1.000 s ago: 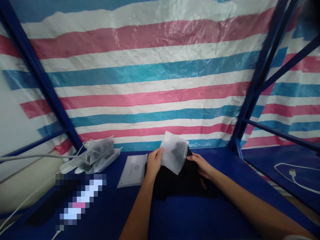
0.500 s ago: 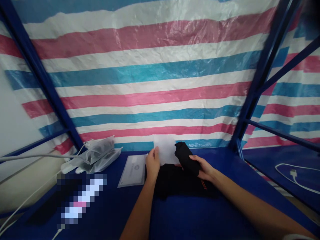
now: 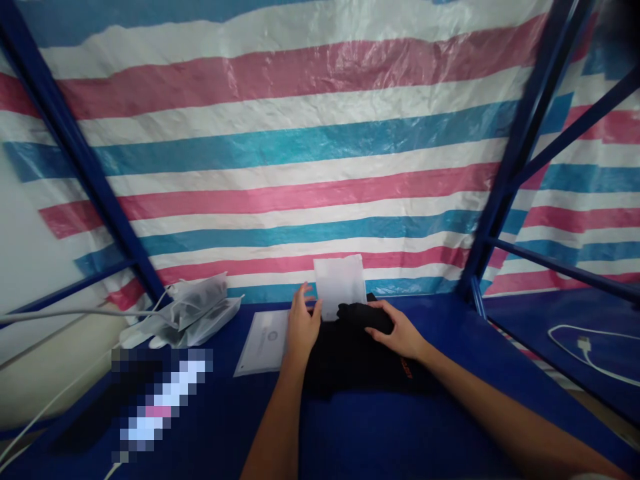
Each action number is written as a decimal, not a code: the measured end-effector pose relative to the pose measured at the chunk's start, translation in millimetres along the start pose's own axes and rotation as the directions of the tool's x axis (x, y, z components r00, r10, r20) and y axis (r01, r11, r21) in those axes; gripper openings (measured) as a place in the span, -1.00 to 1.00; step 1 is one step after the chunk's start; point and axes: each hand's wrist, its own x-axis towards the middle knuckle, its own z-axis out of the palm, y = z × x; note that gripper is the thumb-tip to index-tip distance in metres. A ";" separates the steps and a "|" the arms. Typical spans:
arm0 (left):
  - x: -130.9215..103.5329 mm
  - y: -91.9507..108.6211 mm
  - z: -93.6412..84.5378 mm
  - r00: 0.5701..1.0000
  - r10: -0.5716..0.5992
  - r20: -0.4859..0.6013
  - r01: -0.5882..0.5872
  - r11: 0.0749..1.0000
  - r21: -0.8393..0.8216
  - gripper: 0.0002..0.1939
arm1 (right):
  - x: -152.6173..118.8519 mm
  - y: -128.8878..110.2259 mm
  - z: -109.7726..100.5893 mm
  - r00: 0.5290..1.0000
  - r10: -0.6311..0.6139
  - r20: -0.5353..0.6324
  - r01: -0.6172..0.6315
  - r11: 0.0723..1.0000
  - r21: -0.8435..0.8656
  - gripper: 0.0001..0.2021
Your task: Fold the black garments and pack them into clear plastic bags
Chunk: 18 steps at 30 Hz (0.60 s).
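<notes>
My right hand (image 3: pixel 397 331) is closed round a rolled black cloth (image 3: pixel 367 317), which lies low over a larger black fabric item (image 3: pixel 350 363) with small orange lettering. Beside it on the left, my left hand (image 3: pixel 304 319) has its fingers apart and holds nothing that I can see. A whitish translucent sheet or bag (image 3: pixel 340 283) stands upright between my hands, behind the black cloth. Left of my left hand, a flat frosted pouch (image 3: pixel 263 341) with a round printed mark lies on the blue surface (image 3: pixel 365 433).
Crumpled translucent bags (image 3: pixel 193 310) and a pale cushion-like roll (image 3: pixel 50 373) are at the left. A blurred-out bright screen (image 3: pixel 165 403) lies in front of them. Blue metal posts (image 3: pixel 505 193) flank a striped sheet (image 3: pixel 300 147). A white cable (image 3: pixel 584 343) lies at the right.
The rolled black cloth has gone down and left with my right hand, from tilted to nearly level. My left hand has let go of the whitish sheet, which now shows more fully.
</notes>
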 end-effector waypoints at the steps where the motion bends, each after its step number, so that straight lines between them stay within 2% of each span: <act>1: 0.1 0.9 -1.2 0.999 0.041 -0.029 -0.040 0.999 0.019 -0.28 | -0.5 2.6 -2.5 0.994 -0.114 0.008 0.114 0.985 -0.129 -0.50; 3: 0.2 4.5 -4.4 0.987 0.151 -0.050 -0.146 0.985 0.090 -0.08 | -0.4 7.1 -7.8 0.955 -0.282 0.091 0.297 0.913 -0.282 -0.43; 5: 0.0 10.7 -7.8 0.968 0.249 -0.025 -0.243 0.958 0.150 -0.03 | 1.2 9.8 -12.5 0.923 -0.338 0.184 0.383 0.858 -0.344 -0.38; 9: -1.8 26.9 -12.8 0.923 0.383 0.041 -0.385 0.907 0.170 -0.08 | 4.6 12.2 -16.9 0.931 -0.306 0.200 0.364 0.828 -0.427 -0.33; 13: -3.7 37.8 -14.0 0.888 0.459 0.011 -0.453 0.872 0.185 0.02 | 5.1 15.4 -18.1 0.953 -0.275 0.126 0.301 0.824 -0.480 -0.37; 15: -4.6 37.4 -12.3 0.874 0.483 0.044 -0.483 0.856 0.185 -0.12 | 5.2 17.3 -19.2 0.959 -0.267 0.092 0.277 0.825 -0.493 -0.40; 18: -8.2 31.4 -4.1 0.821 0.536 0.197 -0.556 0.829 0.062 -0.60 | 5.6 19.6 -21.0 0.964 -0.261 0.054 0.251 0.822 -0.511 -0.45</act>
